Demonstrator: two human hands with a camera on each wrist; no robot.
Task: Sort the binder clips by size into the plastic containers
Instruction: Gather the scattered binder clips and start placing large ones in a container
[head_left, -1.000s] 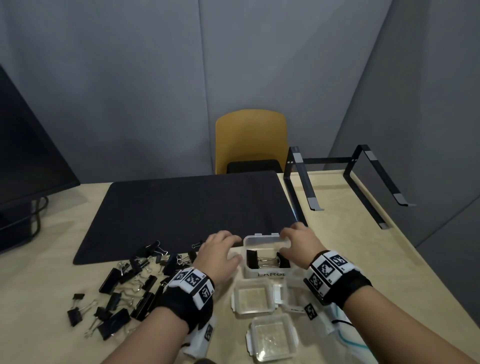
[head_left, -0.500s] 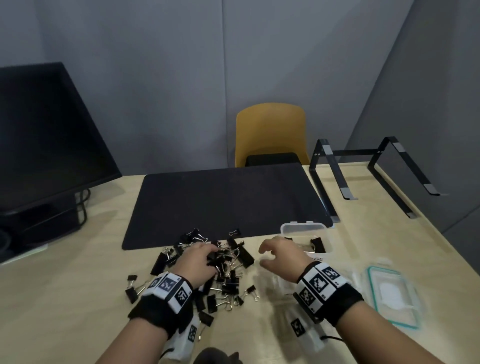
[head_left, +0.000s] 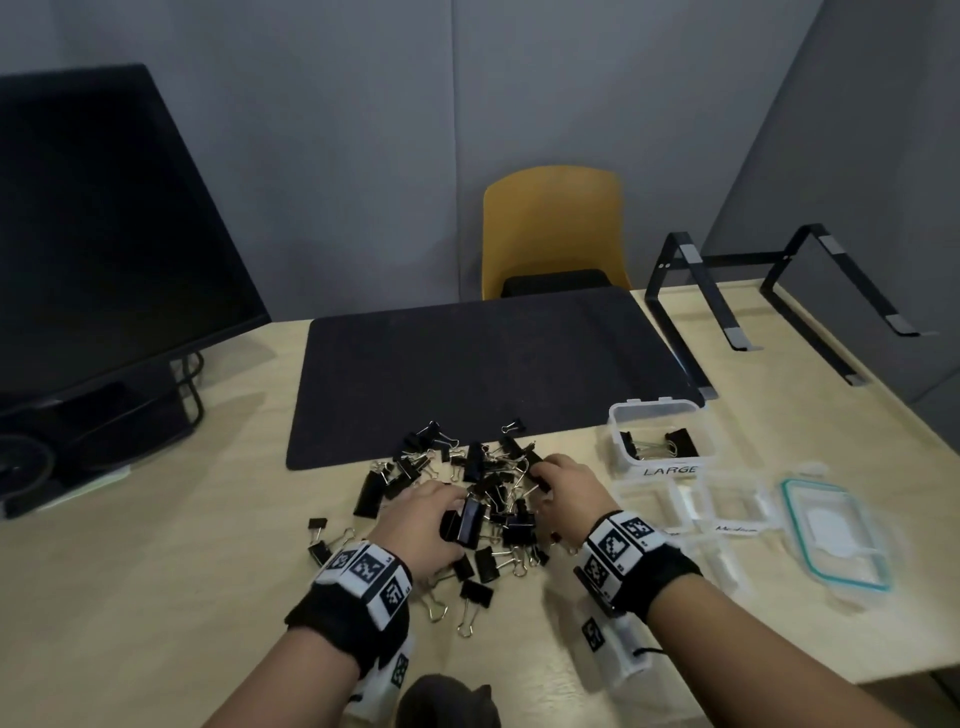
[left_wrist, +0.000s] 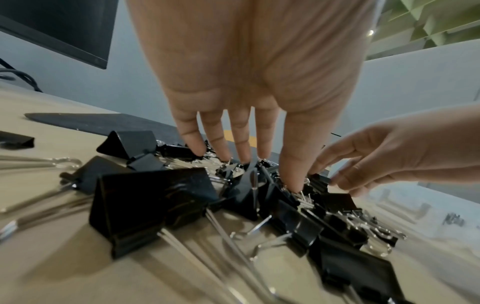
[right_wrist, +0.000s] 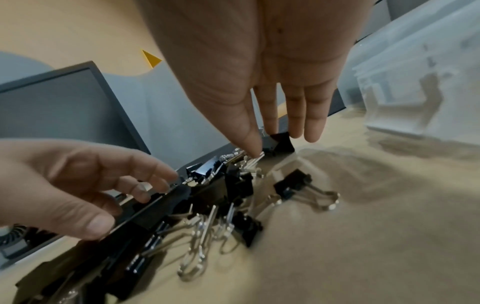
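Now, fingers (left_wrist: 291, 164) of the left hand (head_left: 423, 519) straight and spread, tips pressed down into the pile of binder clips (head_left: 467, 499), grasping nothing. Right hand (head_left: 563, 491) at about three o'clock of the left, reaching in from the pile's right edge; thumb and forefinger closing toward a small clip (right_wrist: 279, 142) at the far fringe, but a true pinch cannot be told from the wrist view. Big clip (head_left: 467, 522) lying between the two hands, long axis running roughly twelve to six, nearer the left thumb. Outward from there: pile spread over the surface (head_left: 156, 597), touching the near edge of the dark mat (head_left: 493, 364). Container marked LARGE (head_left: 660, 441) off at two o'clock from the pile, well apart, two big clips already inside; other containers (head_left: 691, 506) just nearer, at three o'clock, contents unclear. Right hand closer to all of them, so likely the better carrier. Most sorting looks undone.
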